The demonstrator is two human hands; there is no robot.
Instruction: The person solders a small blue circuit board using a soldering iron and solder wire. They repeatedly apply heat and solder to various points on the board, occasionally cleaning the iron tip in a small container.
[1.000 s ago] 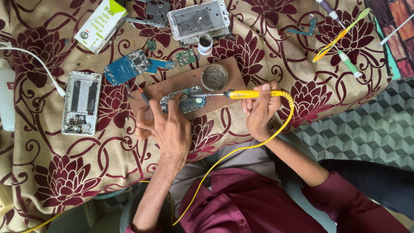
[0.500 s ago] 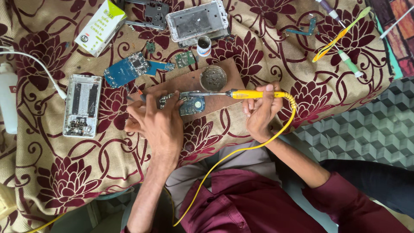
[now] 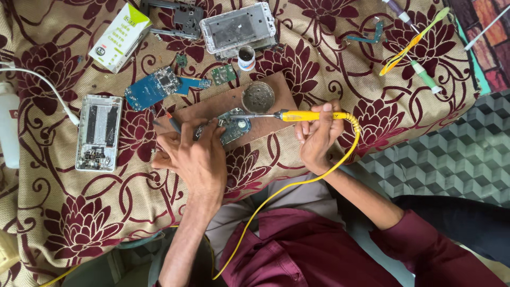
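On the brown wooden board point(image 3: 212, 109) lies a small bluish circuit board point(image 3: 234, 126), and that is where all the attention goes. The person's right hand point(image 3: 319, 135) is closed around the yellow handle of a soldering iron point(image 3: 311, 115), whose metal tip reaches leftward and meets the near edge of the circuit board. The yellow cord point(image 3: 297, 183) trails from the handle down past the wrist toward the maroon shirt. The left hand point(image 3: 191, 154) rests at the board's near left corner, fingers curled together; they seem to pin the circuit board and pinch a thin dark tool point(image 3: 172, 123), though the grip itself is hidden behind the knuckles, so I cannot be sure what they clamp.

Just beyond the iron's tip, on the far side of the wooden board, sits a round tin point(image 3: 258, 96). Farther past the board lie a larger blue circuit board point(image 3: 154, 87), a small green one point(image 3: 223, 74) and a little white pot point(image 3: 246, 57); well to the board's left, an opened phone frame point(image 3: 99, 132).

This looks like the soldering stroke itself: tip on a joint, part held steady. What follows should call for a still left hand and a clean, straight lift of the tip off the joint.
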